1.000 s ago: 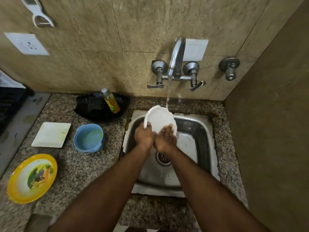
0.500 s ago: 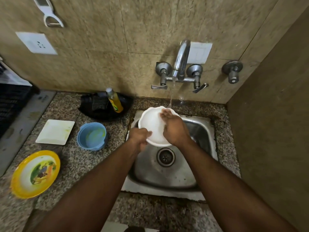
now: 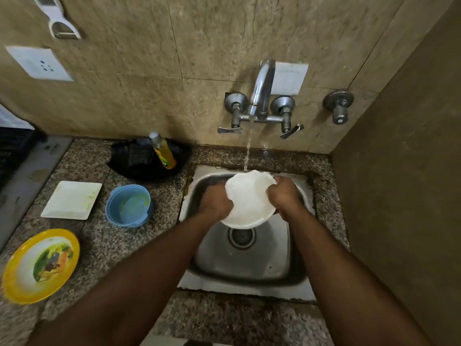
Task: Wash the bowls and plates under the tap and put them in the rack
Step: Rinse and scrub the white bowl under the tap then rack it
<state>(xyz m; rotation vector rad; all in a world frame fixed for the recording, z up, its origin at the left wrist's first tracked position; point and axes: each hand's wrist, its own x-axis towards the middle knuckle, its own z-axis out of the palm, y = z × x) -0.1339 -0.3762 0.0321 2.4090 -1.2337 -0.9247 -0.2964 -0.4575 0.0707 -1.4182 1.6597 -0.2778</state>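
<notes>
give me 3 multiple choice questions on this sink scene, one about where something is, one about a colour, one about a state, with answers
1. Where is the white bowl?
A. flat on the counter
B. held over the sink under the tap
C. inside the black tray

2. What colour is the rim of the round plate at the counter's near left?
A. yellow
B. red
C. green

3. What is the state of the tap?
A. off and dry
B. running
C. hidden by a cloth

Answers
1. B: the left hand and right hand grip its opposite rims above the sink, where the stream lands on its far edge.
2. A: a yellow band rings the plate's picture.
3. B: a thin stream of water falls from the spout.
</notes>
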